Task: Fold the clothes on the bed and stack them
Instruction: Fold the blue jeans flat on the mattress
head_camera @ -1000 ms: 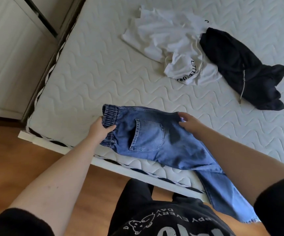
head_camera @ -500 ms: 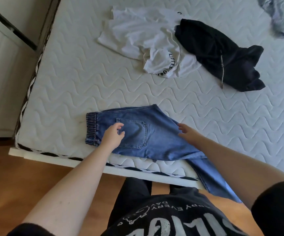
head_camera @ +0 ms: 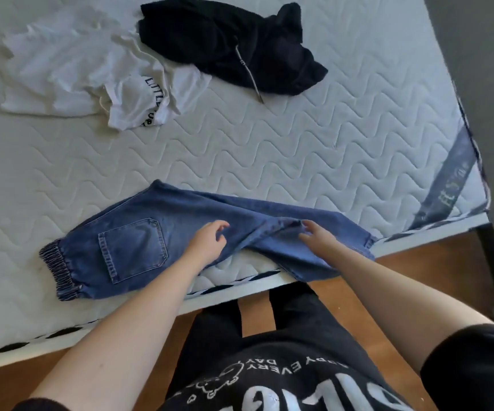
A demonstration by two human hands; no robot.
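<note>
Both hands had slid along the jeans [head_camera: 198, 229] since a moment earlier, away from the stretchy waistband and toward the legs, and more of the legs lay up on the bed [head_camera: 269, 149].

Far left of the jeans, up the bed, the white T-shirt [head_camera: 85, 75] lay crumpled, not folded yet. The jeans lay flat near the bed's front edge, pocket side up, so they could be smoothed. Part of one leg hung over the edge. The left hand [head_camera: 207, 244] rested on the jeans past the pocket, fingers loosely bent and holding nothing, likely to keep the cloth still. The right hand [head_camera: 317, 235] touched a bunched fold on the leg; its fingers looked bent, but I could not tell if they pinched it. Up the bed from the jeans lay the black hoodie [head_camera: 228, 46] in a heap, touching the T-shirt.
</note>
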